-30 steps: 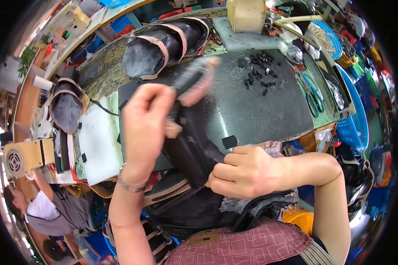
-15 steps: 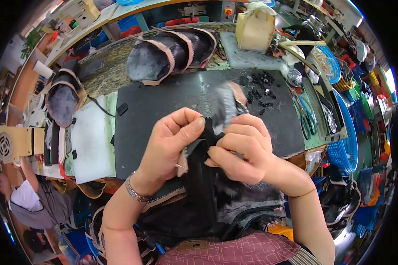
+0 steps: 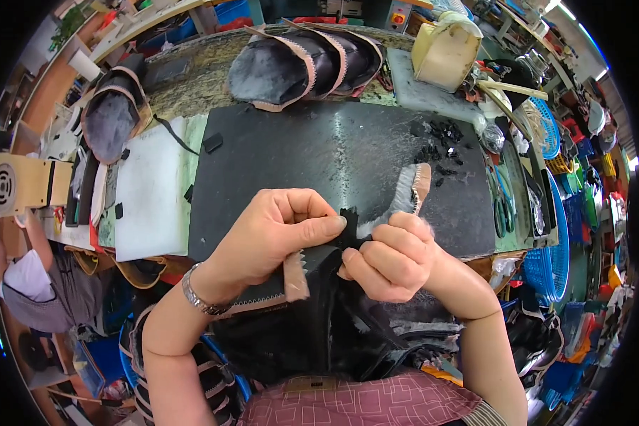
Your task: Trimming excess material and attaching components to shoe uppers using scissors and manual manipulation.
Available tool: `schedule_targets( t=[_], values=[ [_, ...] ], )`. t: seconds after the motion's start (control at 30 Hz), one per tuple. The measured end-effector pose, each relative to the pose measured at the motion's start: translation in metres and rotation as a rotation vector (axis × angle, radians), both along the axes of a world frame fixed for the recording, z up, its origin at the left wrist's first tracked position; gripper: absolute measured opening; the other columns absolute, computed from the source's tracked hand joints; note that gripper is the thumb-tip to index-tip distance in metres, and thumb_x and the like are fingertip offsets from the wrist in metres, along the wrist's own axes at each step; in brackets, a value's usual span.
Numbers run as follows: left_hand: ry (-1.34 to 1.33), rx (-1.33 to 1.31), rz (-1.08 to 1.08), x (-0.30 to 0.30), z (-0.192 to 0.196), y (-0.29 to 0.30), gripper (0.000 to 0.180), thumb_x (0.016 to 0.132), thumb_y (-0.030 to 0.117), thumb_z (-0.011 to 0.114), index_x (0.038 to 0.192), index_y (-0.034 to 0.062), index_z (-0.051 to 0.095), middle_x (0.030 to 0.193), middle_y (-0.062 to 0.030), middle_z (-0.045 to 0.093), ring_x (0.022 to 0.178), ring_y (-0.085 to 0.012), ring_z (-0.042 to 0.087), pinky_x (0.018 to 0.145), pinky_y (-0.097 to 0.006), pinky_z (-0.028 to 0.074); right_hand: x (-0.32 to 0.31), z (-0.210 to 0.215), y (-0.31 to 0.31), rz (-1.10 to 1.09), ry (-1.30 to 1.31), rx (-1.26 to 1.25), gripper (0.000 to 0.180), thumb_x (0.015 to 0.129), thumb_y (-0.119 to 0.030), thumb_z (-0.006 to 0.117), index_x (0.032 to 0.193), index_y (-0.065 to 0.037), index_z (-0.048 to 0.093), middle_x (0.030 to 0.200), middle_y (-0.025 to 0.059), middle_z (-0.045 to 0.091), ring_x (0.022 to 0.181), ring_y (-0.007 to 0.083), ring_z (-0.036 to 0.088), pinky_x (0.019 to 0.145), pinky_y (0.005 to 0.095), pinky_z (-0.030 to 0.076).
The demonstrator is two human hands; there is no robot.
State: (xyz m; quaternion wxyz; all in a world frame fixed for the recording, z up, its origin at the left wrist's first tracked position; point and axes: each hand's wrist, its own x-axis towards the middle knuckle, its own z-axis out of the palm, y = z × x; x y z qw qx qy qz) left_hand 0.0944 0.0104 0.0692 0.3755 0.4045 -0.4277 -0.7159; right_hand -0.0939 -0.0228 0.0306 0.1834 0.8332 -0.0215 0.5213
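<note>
A black leather boot upper (image 3: 277,344) with greyish fluffy lining lies over my lap and rises to the edge of the black work mat (image 3: 277,153). My left hand (image 3: 280,227) is closed, thumb and forefinger pinching a short black strip (image 3: 349,221) at the upper's top edge. Beside it my right hand (image 3: 394,259) is curled tight on the other side of the same upper. A furry flap with a tan stitched edge (image 3: 420,186) sticks up beyond my right fist. Below my left hand hangs a tan zigzag-stitched band (image 3: 296,275).
Several black uppers (image 3: 277,71) stand at the back, more (image 3: 113,121) at the left. Black scraps (image 3: 440,138) litter the mat's right side. Green-handled scissors (image 3: 503,202), a cream container (image 3: 447,50) and a blue basket (image 3: 547,266) are at the right. Another person (image 3: 35,277) works at far left.
The furry flap beyond my right hand, blurred before, now stands still and farther right. My right hand has closed more tightly. The whole view has shifted slightly.
</note>
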Motion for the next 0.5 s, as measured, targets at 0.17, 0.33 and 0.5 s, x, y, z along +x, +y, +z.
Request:
schedule_targets(
  t=[0.17,0.33,0.5],
  values=[
    [-0.405,-0.120,0.025,-0.003,0.023,0.012,0.010,0.080,0.007,0.066,0.077,0.0018,0.058,0.064,0.0082,0.051,0.055,0.0025,0.039,0.046,-0.015,0.028,0.005,-0.004,0.002,-0.020,0.023,-0.045,0.017,0.067,-0.011,0.064,0.084,-0.007,0.060,0.082,0.0019,0.049,0.066,0.0146,0.046,0.052,0.0263,0.036],
    [-0.290,-0.008,-0.023,0.014,0.007,0.012,0.014,0.083,0.013,0.065,0.078,-0.0002,0.061,0.066,0.0082,0.050,0.058,0.0017,0.038,0.048,-0.016,0.029,0.012,-0.010,0.003,-0.033,0.053,-0.063,0.017,0.078,-0.017,0.066,0.088,-0.006,0.059,0.084,0.0030,0.044,0.062,0.0139,0.044,0.049,0.0259,0.036],
    [-0.452,-0.273,0.060,0.010,0.008,0.021,0.019,0.086,0.015,0.061,0.076,-0.0019,0.061,0.059,0.0055,0.049,0.057,-0.0009,0.039,0.048,-0.020,0.032,0.012,-0.005,0.003,-0.077,0.080,-0.093,0.019,0.077,-0.018,0.067,0.089,-0.006,0.060,0.082,0.0021,0.041,0.060,0.0122,0.042,0.047,0.0245,0.033]
  ],
)
